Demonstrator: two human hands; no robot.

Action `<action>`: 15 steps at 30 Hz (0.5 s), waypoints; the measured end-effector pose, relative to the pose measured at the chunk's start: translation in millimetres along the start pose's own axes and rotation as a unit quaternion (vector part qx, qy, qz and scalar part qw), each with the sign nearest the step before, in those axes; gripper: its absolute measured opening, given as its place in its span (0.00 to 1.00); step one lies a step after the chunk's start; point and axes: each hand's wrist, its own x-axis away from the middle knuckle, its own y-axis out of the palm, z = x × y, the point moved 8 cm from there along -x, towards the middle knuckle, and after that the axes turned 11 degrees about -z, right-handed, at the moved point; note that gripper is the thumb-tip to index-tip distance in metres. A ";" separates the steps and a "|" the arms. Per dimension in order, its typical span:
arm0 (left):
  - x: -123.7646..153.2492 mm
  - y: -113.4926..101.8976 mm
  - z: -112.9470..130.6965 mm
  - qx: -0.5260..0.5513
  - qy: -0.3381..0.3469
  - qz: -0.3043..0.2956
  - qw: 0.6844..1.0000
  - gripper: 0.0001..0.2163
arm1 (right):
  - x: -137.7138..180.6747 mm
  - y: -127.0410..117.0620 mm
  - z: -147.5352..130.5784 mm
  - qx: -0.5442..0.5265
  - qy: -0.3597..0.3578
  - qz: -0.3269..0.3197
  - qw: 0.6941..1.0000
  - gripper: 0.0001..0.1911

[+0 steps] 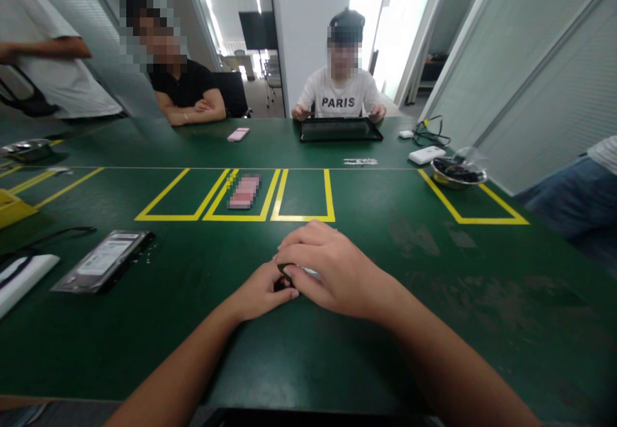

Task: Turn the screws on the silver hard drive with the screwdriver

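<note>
My left hand (263,295) and my right hand (330,269) meet on the green table (366,350) just in front of me. Both are closed around a small dark object (284,272) with a pale part, mostly hidden under my right fingers. I cannot make out what it is. My right hand lies over the top of it and my left hand pinches it from the left side.
Yellow tape boxes (231,195) mark the table, one holding a pink item (245,191). A packaged flat item (103,261) lies at left, a metal bowl (457,173) at right. Two people sit opposite, one with a tablet (340,129).
</note>
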 end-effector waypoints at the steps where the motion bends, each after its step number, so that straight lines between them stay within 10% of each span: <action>1: 0.7 -1.2 0.4 0.004 0.001 0.008 1.000 0.13 | 0.0 -0.2 0.5 0.001 0.006 0.002 1.000 0.10; 15: 0.1 -0.6 2.4 0.018 -0.003 0.004 1.000 0.12 | 0.3 -0.2 -0.9 0.000 0.006 0.003 1.000 0.10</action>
